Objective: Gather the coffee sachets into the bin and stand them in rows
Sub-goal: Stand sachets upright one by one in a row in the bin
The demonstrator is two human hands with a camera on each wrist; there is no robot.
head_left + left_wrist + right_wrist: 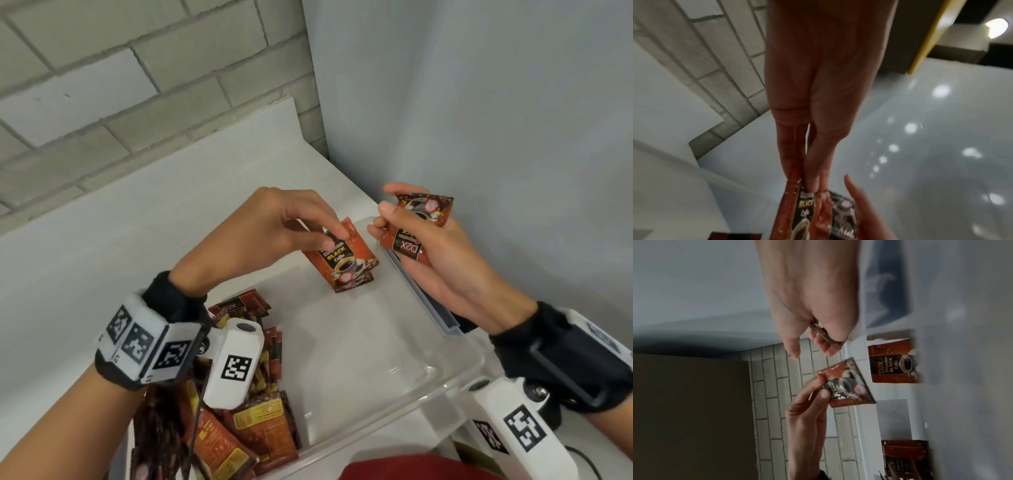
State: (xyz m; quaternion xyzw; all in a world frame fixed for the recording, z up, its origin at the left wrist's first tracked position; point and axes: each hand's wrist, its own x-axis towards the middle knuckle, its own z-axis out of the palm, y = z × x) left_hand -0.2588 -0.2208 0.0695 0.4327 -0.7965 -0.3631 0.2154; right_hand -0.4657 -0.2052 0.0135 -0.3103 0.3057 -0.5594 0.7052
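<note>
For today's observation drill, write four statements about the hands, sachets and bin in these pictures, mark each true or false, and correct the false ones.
1. The left hand pinches a sachet over the clear bin. True.
2. The right hand is empty. False: it holds sachets.
3. A loose pile of sachets lies at the bin's near-left end. True.
4. The bin is opaque black. False: it is clear.

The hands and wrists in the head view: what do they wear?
Both hands, left hand and right hand, are bare. Each wrist has a black strap carrying a white boxy camera unit with black-and-white square code markers. A thin black cable hangs from the left unit.
</note>
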